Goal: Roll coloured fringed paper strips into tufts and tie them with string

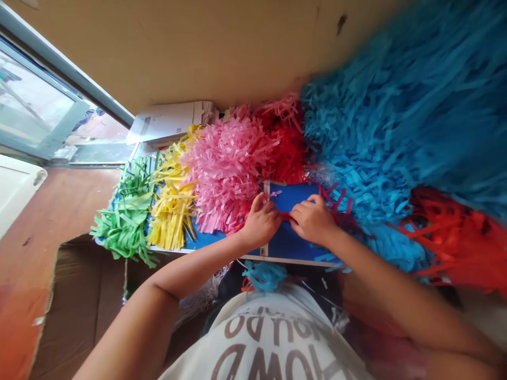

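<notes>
Over the blue tabletop (293, 247), my left hand (263, 219) and my right hand (312, 219) face each other a short gap apart. A twisted red paper strip (285, 216) runs between them, and the fingers of both hands are closed on its ends. Behind my left hand sits a big heap of pink fringed paper (229, 163), with red fringed paper (288, 153) to its right. Magenta strips (336, 199) lie just beyond my right hand. What lies inside the closed fingers is hidden.
Yellow fringe (172, 211) and green fringe (132, 211) cover the table's left end. A large blue fringe pile (388, 137) rises at the right, above red-orange strips (467, 237). White paper sheets (170, 121) lie at the back by the wall. Cardboard (83, 295) stands at lower left.
</notes>
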Tool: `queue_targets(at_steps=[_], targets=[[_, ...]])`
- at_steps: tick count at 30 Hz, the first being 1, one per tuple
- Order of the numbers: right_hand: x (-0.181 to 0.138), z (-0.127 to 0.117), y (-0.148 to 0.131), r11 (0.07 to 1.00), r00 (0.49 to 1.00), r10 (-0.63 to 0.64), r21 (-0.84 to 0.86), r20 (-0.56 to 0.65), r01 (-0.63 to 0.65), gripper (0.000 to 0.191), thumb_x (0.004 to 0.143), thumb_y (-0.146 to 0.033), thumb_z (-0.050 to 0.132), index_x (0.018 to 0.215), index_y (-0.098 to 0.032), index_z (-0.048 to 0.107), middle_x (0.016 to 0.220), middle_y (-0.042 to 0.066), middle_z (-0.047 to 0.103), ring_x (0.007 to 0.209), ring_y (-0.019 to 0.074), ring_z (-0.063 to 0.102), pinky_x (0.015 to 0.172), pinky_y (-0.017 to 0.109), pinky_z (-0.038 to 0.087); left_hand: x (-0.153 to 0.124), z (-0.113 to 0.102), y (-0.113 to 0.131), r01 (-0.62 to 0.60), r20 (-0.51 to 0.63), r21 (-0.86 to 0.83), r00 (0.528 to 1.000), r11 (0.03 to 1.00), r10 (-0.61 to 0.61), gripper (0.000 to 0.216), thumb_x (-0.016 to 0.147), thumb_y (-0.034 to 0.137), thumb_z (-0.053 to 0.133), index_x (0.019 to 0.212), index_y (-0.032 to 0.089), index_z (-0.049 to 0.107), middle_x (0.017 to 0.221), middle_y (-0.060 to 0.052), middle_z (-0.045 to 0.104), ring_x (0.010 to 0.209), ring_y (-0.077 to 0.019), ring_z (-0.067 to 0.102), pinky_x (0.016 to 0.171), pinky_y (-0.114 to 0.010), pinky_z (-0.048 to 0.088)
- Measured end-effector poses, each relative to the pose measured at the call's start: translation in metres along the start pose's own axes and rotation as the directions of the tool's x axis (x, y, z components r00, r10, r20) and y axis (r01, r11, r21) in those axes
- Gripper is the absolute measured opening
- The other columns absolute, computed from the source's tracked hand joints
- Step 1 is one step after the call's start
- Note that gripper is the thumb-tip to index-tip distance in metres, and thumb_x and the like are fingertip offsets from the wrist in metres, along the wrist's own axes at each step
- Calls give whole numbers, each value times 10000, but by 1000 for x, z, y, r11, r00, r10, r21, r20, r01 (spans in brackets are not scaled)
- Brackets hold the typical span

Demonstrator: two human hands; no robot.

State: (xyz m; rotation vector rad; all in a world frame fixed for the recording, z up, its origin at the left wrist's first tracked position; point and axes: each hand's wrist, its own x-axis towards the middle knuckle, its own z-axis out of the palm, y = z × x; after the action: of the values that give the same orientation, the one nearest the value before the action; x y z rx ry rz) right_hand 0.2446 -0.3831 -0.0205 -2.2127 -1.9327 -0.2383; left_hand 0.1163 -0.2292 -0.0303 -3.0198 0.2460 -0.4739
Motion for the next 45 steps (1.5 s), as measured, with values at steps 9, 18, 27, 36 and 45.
queue_targets(at_steps=[9, 18, 27, 36, 45], targets=[[-28, 14, -2, 999, 985, 37, -17, -170, -40, 216, 970, -173, 516, 806, -185, 656, 755, 9, 663, 739, 162, 501, 792, 355, 266, -19, 4, -3, 89, -108, -22, 990, 996, -90, 175, 941, 178, 566, 826, 225, 689, 842, 11, 698, 951, -195, 609, 1176, -537, 188], [-37, 15, 27, 905, 945, 325, 280, 32, -321, 215, 947, -294, 582, 774, -217, 685, 848, 6, 696, 812, 178, 577, 744, 333, 281, -29, -4, -21, 378, 127, -265, 926, 887, -357, 207, 956, 356, 566, 902, 236, 726, 991, -35, 712, 986, -220, 572, 977, -466, 352], [-18, 9, 32, 863, 881, 398, 220, 257, -454, 221, 887, -300, 601, 693, -205, 652, 795, 11, 665, 695, 158, 551, 698, 313, 274, -7, -14, -24, 489, 384, -198, 836, 849, -392, 198, 895, 314, 569, 798, 205, 703, 924, -66, 683, 1014, -278, 556, 882, -474, 360], [-13, -5, 6, 955, 956, 293, -39, 19, -293, 144, 946, -288, 572, 918, -201, 684, 855, 55, 688, 834, 212, 530, 778, 382, 244, -9, -12, -16, 218, 157, -213, 970, 952, -187, 192, 969, 293, 533, 969, 297, 724, 971, -18, 700, 1086, -257, 565, 1072, -551, 300], [-16, 2, -1, 998, 1000, 10, -64, 8, -9, 256, 968, -136, 478, 825, -189, 684, 795, 29, 695, 806, 176, 513, 801, 387, 227, -14, 0, -11, 21, 43, -156, 999, 988, -15, 205, 945, 222, 536, 883, 239, 730, 876, -21, 690, 1077, -236, 571, 1177, -572, 237]])
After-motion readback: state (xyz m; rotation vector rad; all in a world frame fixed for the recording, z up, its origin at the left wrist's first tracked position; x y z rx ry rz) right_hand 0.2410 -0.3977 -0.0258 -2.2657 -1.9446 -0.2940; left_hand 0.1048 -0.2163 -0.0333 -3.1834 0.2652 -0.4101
